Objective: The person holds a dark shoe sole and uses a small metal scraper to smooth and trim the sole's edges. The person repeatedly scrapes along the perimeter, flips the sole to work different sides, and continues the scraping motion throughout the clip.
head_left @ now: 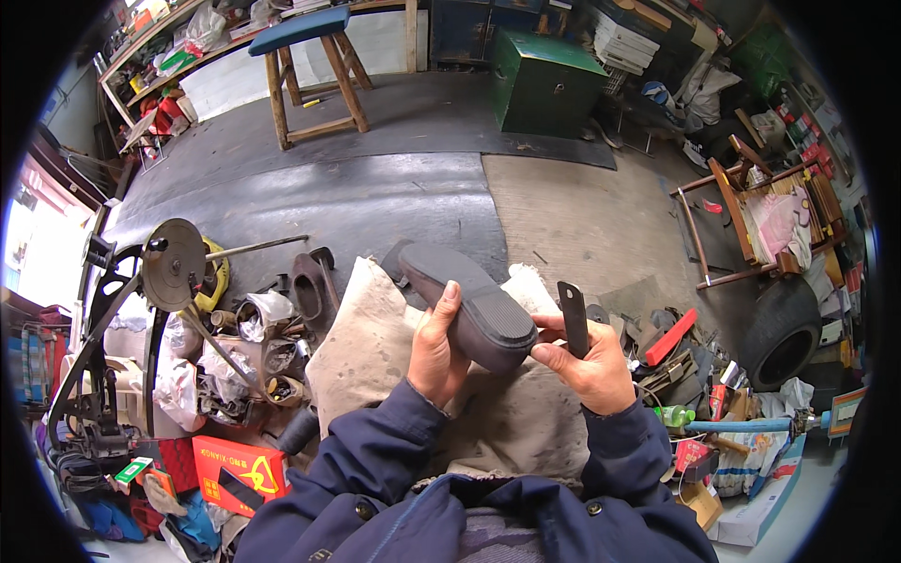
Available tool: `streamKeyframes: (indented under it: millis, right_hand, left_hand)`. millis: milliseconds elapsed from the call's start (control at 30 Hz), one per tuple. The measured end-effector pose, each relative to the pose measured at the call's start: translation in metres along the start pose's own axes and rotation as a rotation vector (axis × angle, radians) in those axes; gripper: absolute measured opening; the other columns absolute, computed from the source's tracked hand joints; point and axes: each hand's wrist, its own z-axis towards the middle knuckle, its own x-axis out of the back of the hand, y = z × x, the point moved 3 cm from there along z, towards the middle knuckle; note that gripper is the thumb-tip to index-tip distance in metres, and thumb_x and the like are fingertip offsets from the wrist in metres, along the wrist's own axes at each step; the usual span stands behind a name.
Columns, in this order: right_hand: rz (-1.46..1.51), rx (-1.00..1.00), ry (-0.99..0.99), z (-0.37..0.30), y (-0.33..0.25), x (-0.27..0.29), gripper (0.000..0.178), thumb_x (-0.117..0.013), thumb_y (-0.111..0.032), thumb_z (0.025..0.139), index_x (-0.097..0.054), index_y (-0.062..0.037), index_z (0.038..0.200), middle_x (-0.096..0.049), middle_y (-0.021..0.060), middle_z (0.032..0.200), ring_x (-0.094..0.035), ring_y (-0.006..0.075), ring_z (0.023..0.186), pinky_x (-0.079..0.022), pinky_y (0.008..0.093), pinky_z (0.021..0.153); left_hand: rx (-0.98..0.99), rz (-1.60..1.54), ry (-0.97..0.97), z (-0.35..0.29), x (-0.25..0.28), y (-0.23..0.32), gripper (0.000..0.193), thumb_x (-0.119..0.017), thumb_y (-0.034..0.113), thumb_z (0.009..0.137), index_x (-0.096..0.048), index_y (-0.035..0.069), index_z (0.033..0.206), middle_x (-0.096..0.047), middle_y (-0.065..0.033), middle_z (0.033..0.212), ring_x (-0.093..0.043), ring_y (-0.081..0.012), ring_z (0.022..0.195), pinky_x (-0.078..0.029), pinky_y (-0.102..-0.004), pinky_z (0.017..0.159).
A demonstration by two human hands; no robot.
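A dark shoe is held sole up over my lap, its heel end toward me and its toe pointing away to the left. My left hand grips it along the left side, thumb up on the sole's edge. My right hand is closed around a flat dark blade-like tool with a small hole near its upper end. The thumb and fingertip of that hand are at the heel's edge; whether they pinch something there cannot be made out. A stained pale cloth covers my knees beneath the shoe.
To the left stands a black hand-cranked machine with a round wheel, beside bags of odds and ends. A red box lies nearer. Rightward are scattered tools, a red bar, a tyre and a wooden chair. A blue-topped stool and green chest stand ahead.
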Motion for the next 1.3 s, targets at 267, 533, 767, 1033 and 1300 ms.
streamKeyframes:
  millis: [267,533,767,1033,1300]
  right_hand:
    - [0.118,0.038,0.036,0.006,0.011,-0.014,0.026,-0.073,-0.005,0.093,-0.066,0.0064,0.114,-0.073,0.0109,0.101,-0.069,0.0142,0.092,-0.054,0.0265,0.084]
    - [0.127,0.037,0.034,0.007,0.011,-0.018,0.025,-0.073,-0.004,0.093,-0.066,0.0054,0.115,-0.073,0.0107,0.102,-0.069,0.0138,0.091,-0.054,0.0256,0.081]
    - [0.192,0.081,0.027,0.01,0.022,-0.02,0.027,-0.073,-0.007,0.093,-0.066,0.005,0.116,-0.074,0.0095,0.101,-0.069,0.0129,0.091,-0.052,0.0242,0.077]
    - [0.081,0.042,-0.002,0.011,0.022,-0.016,0.025,-0.072,-0.01,0.094,-0.068,0.0048,0.114,-0.074,0.0088,0.094,-0.061,0.0076,0.07,-0.048,0.0215,0.063]
    - [0.432,0.019,0.148,0.021,-0.001,0.001,0.048,-0.052,-0.038,0.106,-0.067,0.0073,0.11,-0.067,0.0126,0.078,-0.045,0.0054,0.046,-0.04,0.0228,0.045]
  left_hand:
    - [0.124,-0.06,0.003,-0.001,0.003,-0.002,0.051,-0.063,0.045,0.099,-0.057,0.002,0.126,-0.066,-0.0121,0.117,-0.065,-0.0229,0.109,-0.053,-0.0375,0.097]
    - [0.091,-0.04,-0.003,-0.001,0.005,0.001,0.049,-0.064,0.042,0.099,-0.057,0.002,0.126,-0.066,-0.012,0.116,-0.065,-0.0223,0.107,-0.052,-0.0371,0.098]
    - [-0.021,0.044,-0.018,-0.004,-0.001,0.008,0.035,-0.064,0.029,0.1,-0.061,0.001,0.12,-0.068,-0.0084,0.111,-0.066,-0.0173,0.102,-0.051,-0.0319,0.094]
    - [-0.087,0.159,-0.034,-0.006,-0.002,0.015,0.027,-0.064,0.023,0.099,-0.062,0.001,0.115,-0.068,-0.0053,0.106,-0.064,-0.0129,0.096,-0.049,-0.0283,0.089]
    - [-0.061,0.371,-0.048,0.0,-0.004,0.061,0.023,-0.066,0.021,0.095,-0.063,0.001,0.105,-0.067,-0.0042,0.095,-0.064,-0.012,0.083,-0.052,-0.0263,0.079]
